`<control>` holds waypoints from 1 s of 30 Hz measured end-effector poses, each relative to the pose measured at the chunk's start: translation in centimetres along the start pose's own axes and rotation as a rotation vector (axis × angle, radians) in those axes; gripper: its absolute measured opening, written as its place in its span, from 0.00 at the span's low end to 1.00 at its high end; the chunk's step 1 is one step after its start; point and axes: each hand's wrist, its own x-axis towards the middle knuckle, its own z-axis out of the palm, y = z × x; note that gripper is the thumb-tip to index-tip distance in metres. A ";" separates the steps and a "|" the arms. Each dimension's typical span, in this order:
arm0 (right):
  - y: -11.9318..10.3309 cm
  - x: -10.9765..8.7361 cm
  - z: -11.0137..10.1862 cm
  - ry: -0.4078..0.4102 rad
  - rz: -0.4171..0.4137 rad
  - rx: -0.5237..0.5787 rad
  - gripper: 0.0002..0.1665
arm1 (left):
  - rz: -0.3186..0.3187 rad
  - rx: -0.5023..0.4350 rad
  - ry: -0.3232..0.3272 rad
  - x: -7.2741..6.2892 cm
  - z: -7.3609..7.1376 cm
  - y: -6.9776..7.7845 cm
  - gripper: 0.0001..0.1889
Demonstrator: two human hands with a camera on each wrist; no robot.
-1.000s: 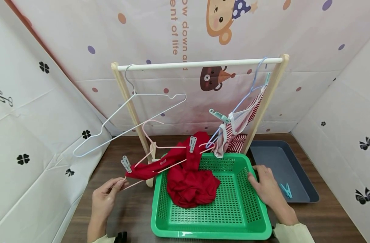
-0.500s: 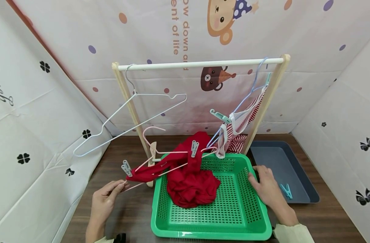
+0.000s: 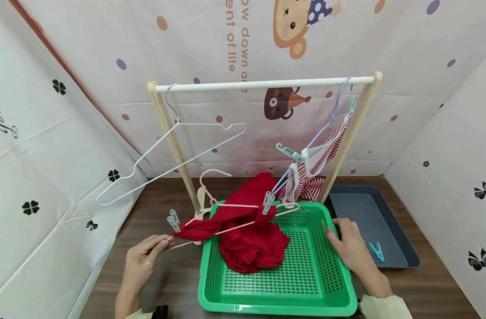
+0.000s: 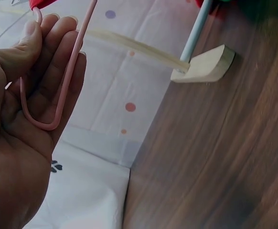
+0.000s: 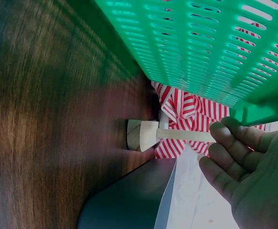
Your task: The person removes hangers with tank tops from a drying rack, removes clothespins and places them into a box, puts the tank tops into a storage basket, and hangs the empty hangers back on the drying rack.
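My left hand (image 3: 141, 261) pinches the left corner of a pink clothes hanger (image 3: 235, 228), which tilts over the basket's left side. In the left wrist view, thumb and fingers hold the bent pink wire (image 4: 67, 78). A red garment (image 3: 252, 250) drapes from the hanger, its lower part bunched inside the green basket (image 3: 275, 309). One grey clothespin (image 3: 173, 220) clips it near my left hand and another clothespin (image 3: 268, 203) near the hanger's far end. My right hand (image 3: 348, 246) rests on the basket's right rim, fingers loose in the right wrist view.
A wooden rack (image 3: 267, 84) stands behind the basket. From its bar hang a white hanger (image 3: 171, 168) at left and a blue hanger (image 3: 334, 106) at right, with a red-striped garment (image 3: 307, 177) pegged on. A dark tray (image 3: 362, 206) at right holds a blue clothespin (image 3: 376, 251).
My left hand has shifted slightly right, and the pink hanger has swung right and down with the red garment and both clothespins. My right hand has stayed on the rim.
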 end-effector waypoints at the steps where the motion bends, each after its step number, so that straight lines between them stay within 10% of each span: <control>1: 0.0 0.0 0.0 0.002 -0.002 -0.002 0.26 | 0.008 0.021 -0.006 0.1 0.2 0.1 0.12; 18: 0.0 0.1 0.0 -0.003 -0.002 -0.008 0.25 | 0.115 -0.063 -0.089 2.2 4.3 0.7 0.16; 30: 0.0 0.2 0.0 -0.006 0.010 -0.009 0.24 | 0.178 0.092 -0.064 3.9 6.4 1.3 0.16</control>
